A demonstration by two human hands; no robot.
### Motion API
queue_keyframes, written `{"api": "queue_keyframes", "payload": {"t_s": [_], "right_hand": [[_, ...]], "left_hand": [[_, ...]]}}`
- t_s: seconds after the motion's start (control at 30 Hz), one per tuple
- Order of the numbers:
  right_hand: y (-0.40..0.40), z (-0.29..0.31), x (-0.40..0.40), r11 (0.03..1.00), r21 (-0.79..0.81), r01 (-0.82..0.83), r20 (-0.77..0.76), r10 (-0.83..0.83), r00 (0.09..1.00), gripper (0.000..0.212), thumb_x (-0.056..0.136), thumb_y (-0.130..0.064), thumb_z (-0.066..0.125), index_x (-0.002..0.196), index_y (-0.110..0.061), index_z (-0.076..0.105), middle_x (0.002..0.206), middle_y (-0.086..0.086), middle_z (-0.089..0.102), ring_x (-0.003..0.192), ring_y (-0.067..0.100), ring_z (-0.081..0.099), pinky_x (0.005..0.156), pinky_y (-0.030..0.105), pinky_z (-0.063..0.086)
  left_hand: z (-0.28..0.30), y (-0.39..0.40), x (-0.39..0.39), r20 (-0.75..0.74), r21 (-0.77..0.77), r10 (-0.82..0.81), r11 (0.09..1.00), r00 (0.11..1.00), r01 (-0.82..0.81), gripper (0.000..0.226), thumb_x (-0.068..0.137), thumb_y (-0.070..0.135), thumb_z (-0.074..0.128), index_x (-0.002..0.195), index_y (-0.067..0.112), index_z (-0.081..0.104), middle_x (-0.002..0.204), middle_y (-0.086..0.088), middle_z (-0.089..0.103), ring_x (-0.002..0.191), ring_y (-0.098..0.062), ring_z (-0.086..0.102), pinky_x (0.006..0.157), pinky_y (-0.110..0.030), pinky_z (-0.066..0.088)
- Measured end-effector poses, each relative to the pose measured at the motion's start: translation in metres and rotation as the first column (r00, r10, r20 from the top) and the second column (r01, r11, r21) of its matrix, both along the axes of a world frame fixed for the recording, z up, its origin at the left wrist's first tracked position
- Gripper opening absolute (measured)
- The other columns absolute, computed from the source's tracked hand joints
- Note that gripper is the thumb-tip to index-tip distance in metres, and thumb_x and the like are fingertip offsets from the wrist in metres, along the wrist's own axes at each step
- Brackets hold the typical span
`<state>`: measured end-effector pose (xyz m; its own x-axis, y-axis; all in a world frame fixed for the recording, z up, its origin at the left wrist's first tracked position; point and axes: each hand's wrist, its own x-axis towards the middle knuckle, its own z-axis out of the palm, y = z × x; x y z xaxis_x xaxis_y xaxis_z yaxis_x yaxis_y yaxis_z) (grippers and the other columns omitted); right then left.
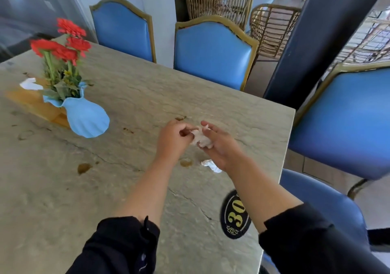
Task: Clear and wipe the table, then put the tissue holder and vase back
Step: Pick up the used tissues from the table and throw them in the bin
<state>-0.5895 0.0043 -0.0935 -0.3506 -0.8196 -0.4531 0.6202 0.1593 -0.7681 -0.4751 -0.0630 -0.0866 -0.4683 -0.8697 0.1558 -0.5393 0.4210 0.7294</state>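
Clearing is under way: a crumpled tissue [200, 139] is clamped between the left hand [174, 139] and right hand [221, 147] near the counter's [147, 96] right edge. A second tissue wad [211, 165] beneath must be gathered next. The blue vase [86, 117] and wooden tissue holder [33, 102] stand by the left edge, unmoved.

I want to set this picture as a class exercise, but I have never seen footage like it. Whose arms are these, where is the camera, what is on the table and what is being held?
There is no machine here. A person wears a camera on the head, looking down at their own bare hands. The left hand and right hand together hold a crumpled tissue above the table. A second crumpled tissue lies near the right wrist, among brown stains. Far left stand a blue vase of red flowers and, behind it, a wooden tissue holder. A black number plate reads 30. Blue chairs surround the table.
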Motion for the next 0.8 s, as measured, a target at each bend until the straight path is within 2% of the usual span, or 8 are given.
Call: {"api": "queue_keyframes", "payload": {"t_s": [0.1, 0.23, 0.33, 0.43, 0.5, 0.6, 0.7, 0.8], "right_hand": [[0.02, 0.006, 0.004, 0.999, -0.033, -0.011, 0.025, 0.012, 1.0, 0.024, 0.098, -0.013, 0.05, 0.12, -0.004, 0.056, 0.098, 0.01, 0.065, 0.082, 0.019, 0.062, 0.068, 0.028, 0.053], [0.051, 0.01, -0.004, 0.991, 0.03, 0.127, 0.011, -0.127, 0.992, 0.023, 0.094, -0.011, 0.059, 0.113, -0.001, 0.054, 0.091, 0.012, 0.06, 0.077, 0.021, 0.061, 0.058, 0.028, 0.053], [0.079, 0.012, -0.014, 0.982, 0.053, 0.182, -0.006, -0.181, 0.983, 0.004, 0.094, -0.008, 0.057, 0.097, -0.007, 0.055, 0.088, 0.009, 0.055, 0.075, 0.019, 0.055, 0.062, 0.03, 0.051], [0.107, 0.013, -0.021, 0.98, 0.065, 0.187, -0.011, -0.186, 0.982, 0.003, 0.096, -0.008, 0.054, 0.094, -0.008, 0.057, 0.09, 0.007, 0.054, 0.075, 0.019, 0.052, 0.061, 0.029, 0.048], [0.123, 0.01, -0.027, 0.979, 0.088, 0.183, -0.022, -0.181, 0.983, 0.01, 0.097, -0.008, 0.051, 0.1, -0.002, 0.06, 0.094, 0.007, 0.054, 0.077, 0.02, 0.052, 0.063, 0.029, 0.048], [0.143, 0.006, -0.034, 0.976, 0.118, 0.181, -0.02, -0.18, 0.984, 0.012, 0.096, -0.008, 0.053, 0.098, 0.002, 0.061, 0.096, 0.007, 0.054, 0.082, 0.022, 0.053, 0.071, 0.032, 0.052], [0.16, 0.005, -0.037, 0.976, 0.112, 0.186, 0.046, -0.192, 0.98, 0.017, 0.092, -0.011, 0.061, 0.104, 0.0, 0.056, 0.092, 0.008, 0.057, 0.08, 0.022, 0.058, 0.075, 0.034, 0.055], [0.175, 0.004, -0.036, 0.978, 0.1, 0.182, 0.113, -0.192, 0.975, 0.019, 0.092, -0.005, 0.06, 0.108, 0.002, 0.053, 0.092, 0.013, 0.061, 0.081, 0.026, 0.064, 0.085, 0.039, 0.055]], "left_hand": [[0.011, 0.028, -0.001, -0.123, 0.111, 0.038, 0.993, 0.992, -0.024, 0.015, 0.079, 0.013, 0.071, 0.092, 0.02, 0.07, 0.084, 0.008, 0.07, 0.078, -0.007, 0.065, 0.07, -0.018, 0.047], [0.009, 0.062, -0.004, -0.141, 0.18, 0.043, 0.984, 0.989, -0.017, 0.014, 0.087, 0.015, 0.063, 0.094, 0.026, 0.058, 0.09, 0.013, 0.066, 0.084, 0.0, 0.062, 0.074, -0.019, 0.048], [-0.01, 0.077, -0.01, 0.075, 0.035, -0.038, 0.999, 0.996, 0.035, 0.027, 0.083, 0.008, 0.063, 0.103, 0.025, 0.061, 0.105, 0.001, 0.06, 0.096, -0.013, 0.057, 0.083, -0.028, 0.049], [-0.027, 0.089, -0.018, 0.326, -0.01, -0.103, 0.994, 0.94, 0.112, 0.037, 0.08, 0.016, 0.072, 0.114, 0.028, 0.066, 0.113, -0.005, 0.055, 0.104, -0.026, 0.053, 0.089, -0.038, 0.047], [-0.033, 0.097, -0.021, 0.315, 0.014, -0.08, 0.997, 0.946, 0.079, 0.034, 0.078, 0.013, 0.074, 0.109, 0.025, 0.07, 0.111, -0.006, 0.054, 0.103, -0.029, 0.053, 0.088, -0.042, 0.049], [-0.033, 0.106, -0.023, 0.318, -0.013, -0.001, 1.0, 0.948, 0.006, 0.015, 0.081, 0.009, 0.071, 0.093, 0.017, 0.071, 0.115, -0.007, 0.059, 0.112, -0.028, 0.053, 0.094, -0.032, 0.044], [-0.024, 0.114, -0.023, 0.289, 0.055, 0.015, 0.998, 0.957, -0.032, 0.007, 0.084, 0.011, 0.069, 0.087, 0.017, 0.068, 0.108, -0.004, 0.067, 0.094, -0.016, 0.059, 0.079, -0.019, 0.042], [-0.008, 0.136, -0.025, 0.136, 0.249, 0.014, 0.967, 0.991, -0.047, 0.01, 0.082, 0.017, 0.072, 0.09, 0.017, 0.065, 0.094, 0.003, 0.07, 0.079, -0.009, 0.061, 0.06, -0.015, 0.039]]}}
